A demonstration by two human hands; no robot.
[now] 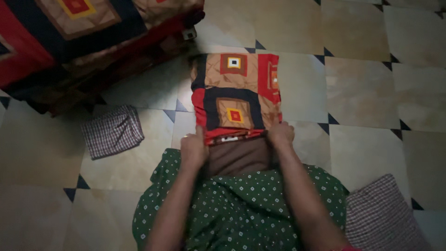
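Right at your lap, over the green dotted fabric [241, 209], your left hand [193, 148] and right hand [280, 135] are each clamped on the open edge of the patchwork pillow cover [234, 95], with the brown pillow [239, 157] sticking out between them. Left of your grip lies a folded checked cloth [112, 131], and farther up-left sits a matching patchwork bed [83, 37].

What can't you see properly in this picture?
- Head view: the brown pillow is mostly inside the patterned cover.
- Fingertips of the left hand and right hand tuck under the cover's edge.
- The checked pillow and the bed are cut off by the picture's edges.
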